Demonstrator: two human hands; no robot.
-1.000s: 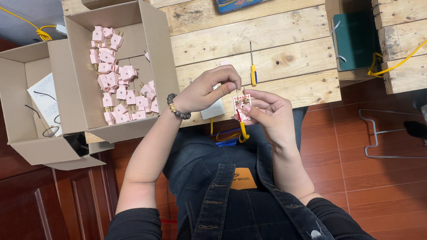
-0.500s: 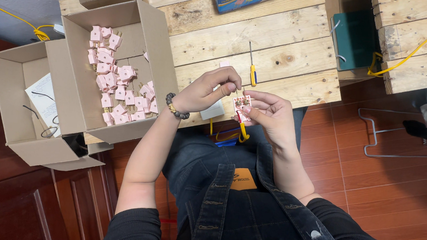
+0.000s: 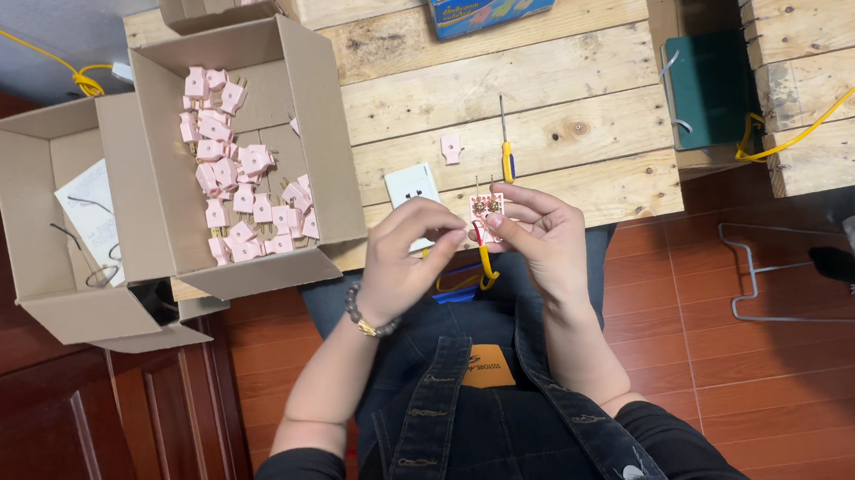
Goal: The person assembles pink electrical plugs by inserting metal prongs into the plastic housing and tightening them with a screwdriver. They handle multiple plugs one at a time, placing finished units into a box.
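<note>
We're sitting at the wooden pallet table (image 3: 560,69) with both hands raised together over its near edge. Right hand (image 3: 543,240) pinches a small pink part (image 3: 487,207) with metal contacts, held just above the table edge. Left hand (image 3: 401,258) is closed on a thin tool with a red-and-yellow handle (image 3: 485,256), its tip up against the pink part.

What changed over the last second: left hand was higher, over the white wall plate (image 3: 409,184), thumb spread. It has now dropped down and left, so the plate shows almost in full, and its fingers have curled tight on the tool. The pink part has stayed in roughly the same spot in the right hand. We read that as moving from positioning the part to actually working on it with the tool; whether the tip is seated in a screw, we can't tell at this size.

Around us:
- second screwdriver with a yellow handle (image 3: 505,147) lying on the table, untouched
- one loose pink piece (image 3: 451,148) just left of it
- open cardboard box (image 3: 330,133) at left holding a heap of pink pieces (image 3: 236,182)
- another open box (image 3: 32,222) beside it, further left, with paper and wire
</note>
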